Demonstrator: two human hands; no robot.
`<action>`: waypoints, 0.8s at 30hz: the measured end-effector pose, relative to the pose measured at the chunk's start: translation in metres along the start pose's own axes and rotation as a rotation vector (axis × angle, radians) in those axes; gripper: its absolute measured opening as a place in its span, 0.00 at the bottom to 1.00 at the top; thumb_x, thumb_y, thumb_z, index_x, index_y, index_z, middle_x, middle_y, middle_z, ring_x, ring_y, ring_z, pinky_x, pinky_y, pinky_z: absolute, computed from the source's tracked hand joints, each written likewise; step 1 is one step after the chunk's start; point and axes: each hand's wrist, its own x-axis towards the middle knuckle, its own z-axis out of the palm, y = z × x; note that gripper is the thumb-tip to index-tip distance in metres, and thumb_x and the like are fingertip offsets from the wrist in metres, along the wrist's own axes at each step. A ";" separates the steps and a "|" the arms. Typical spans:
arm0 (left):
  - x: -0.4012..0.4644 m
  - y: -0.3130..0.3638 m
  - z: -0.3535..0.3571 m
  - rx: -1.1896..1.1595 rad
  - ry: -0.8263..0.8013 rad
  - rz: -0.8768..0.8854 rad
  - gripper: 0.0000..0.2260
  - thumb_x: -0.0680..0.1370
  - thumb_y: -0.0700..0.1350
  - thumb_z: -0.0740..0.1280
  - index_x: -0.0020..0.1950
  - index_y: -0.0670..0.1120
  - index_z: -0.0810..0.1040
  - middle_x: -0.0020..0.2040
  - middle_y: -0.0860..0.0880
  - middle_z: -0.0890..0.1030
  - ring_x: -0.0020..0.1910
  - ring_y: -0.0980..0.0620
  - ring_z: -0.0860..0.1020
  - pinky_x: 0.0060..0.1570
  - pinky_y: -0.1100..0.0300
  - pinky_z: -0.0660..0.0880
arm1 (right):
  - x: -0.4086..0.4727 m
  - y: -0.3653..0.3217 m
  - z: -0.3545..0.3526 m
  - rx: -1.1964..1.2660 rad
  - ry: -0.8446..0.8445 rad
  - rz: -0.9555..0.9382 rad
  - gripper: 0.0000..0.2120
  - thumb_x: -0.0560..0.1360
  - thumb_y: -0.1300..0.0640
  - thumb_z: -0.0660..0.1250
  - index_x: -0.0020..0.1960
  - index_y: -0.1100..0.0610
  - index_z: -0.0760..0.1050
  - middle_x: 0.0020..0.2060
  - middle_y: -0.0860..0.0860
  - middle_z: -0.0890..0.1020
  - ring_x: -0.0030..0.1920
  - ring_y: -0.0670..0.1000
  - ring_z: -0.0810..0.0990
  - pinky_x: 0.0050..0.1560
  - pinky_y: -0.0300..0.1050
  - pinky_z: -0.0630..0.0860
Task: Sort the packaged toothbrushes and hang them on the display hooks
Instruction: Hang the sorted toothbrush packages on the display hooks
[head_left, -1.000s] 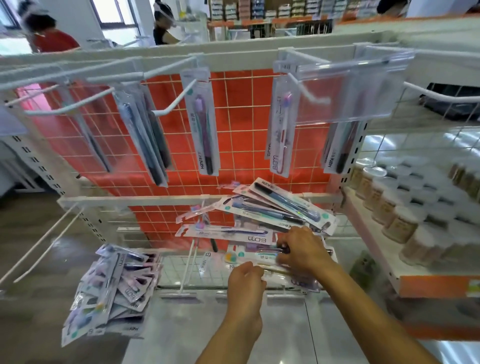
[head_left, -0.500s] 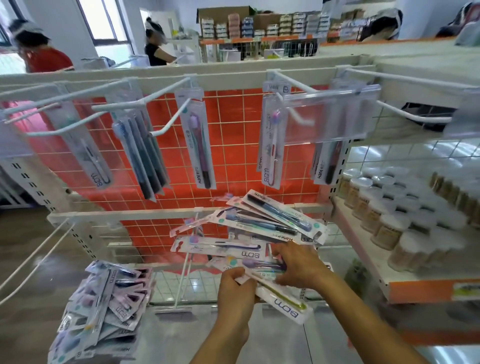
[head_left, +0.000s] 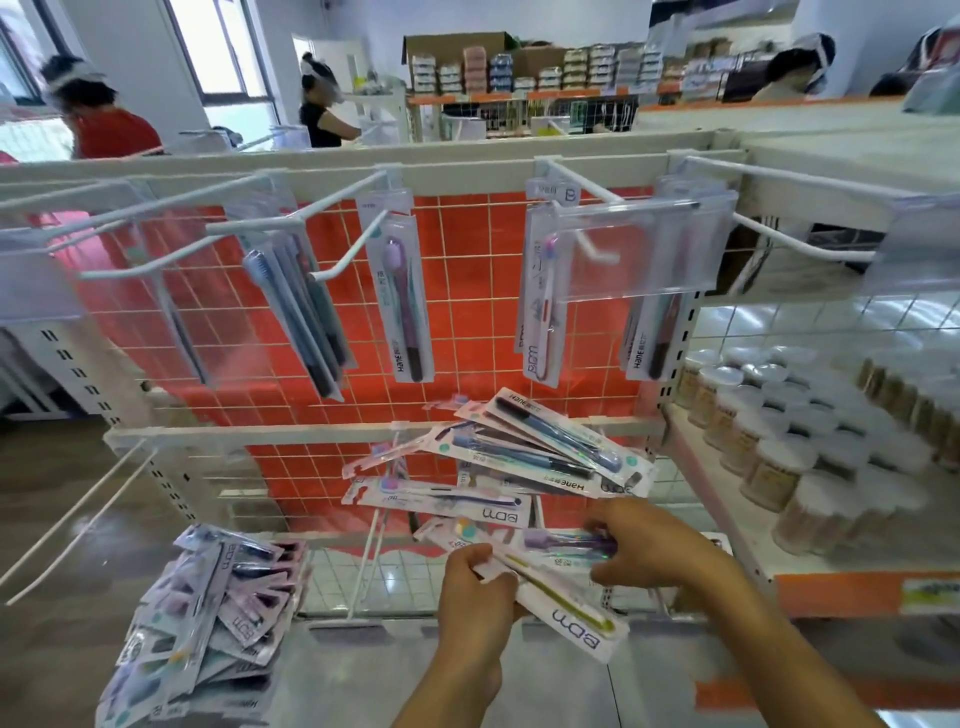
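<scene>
My left hand (head_left: 475, 587) grips a white BDM pack holding a yellow-green toothbrush (head_left: 563, 608), tilted down to the right. My right hand (head_left: 644, 545) has its fingers on a pack with a purple toothbrush (head_left: 563, 543) at the bottom of a fanned bundle of packs (head_left: 524, 457); the hold is blurred. Packs hang on the upper white hooks: a blue group (head_left: 298, 312), a purple one (head_left: 402, 301), a pink one (head_left: 540, 306) and a dark one (head_left: 652, 332). A loose pile of packs (head_left: 208, 618) hangs low at the left.
Bare white hooks (head_left: 171, 262) jut out at upper left and lower left (head_left: 78, 525). A clear label holder (head_left: 639, 249) fronts a hook at upper right. Jars (head_left: 779, 452) crowd the shelf on the right. People stand beyond the rack.
The view has tilted up. My left hand has drawn the yellow-green toothbrush pack out and down from the bundle, and my right hand has shifted right along the bundle's lower packs.
</scene>
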 end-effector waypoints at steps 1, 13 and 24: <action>-0.001 0.000 -0.001 0.005 0.002 -0.002 0.14 0.78 0.31 0.59 0.59 0.46 0.69 0.58 0.43 0.75 0.49 0.44 0.80 0.37 0.59 0.78 | -0.002 0.000 -0.004 0.007 -0.009 0.003 0.09 0.66 0.51 0.70 0.44 0.51 0.74 0.40 0.47 0.78 0.39 0.47 0.75 0.39 0.43 0.72; -0.022 0.016 -0.027 -0.089 -0.067 0.141 0.26 0.77 0.31 0.61 0.66 0.58 0.63 0.54 0.46 0.80 0.48 0.44 0.81 0.39 0.51 0.81 | -0.021 -0.020 -0.030 0.256 0.048 0.065 0.27 0.67 0.49 0.76 0.62 0.45 0.69 0.50 0.44 0.74 0.50 0.45 0.75 0.52 0.40 0.72; -0.023 0.029 -0.061 -0.095 -0.129 0.157 0.13 0.77 0.33 0.62 0.57 0.46 0.75 0.49 0.47 0.84 0.50 0.44 0.81 0.48 0.51 0.77 | -0.012 -0.054 -0.024 0.661 0.290 0.084 0.11 0.73 0.61 0.68 0.50 0.47 0.76 0.45 0.47 0.82 0.46 0.50 0.80 0.49 0.49 0.77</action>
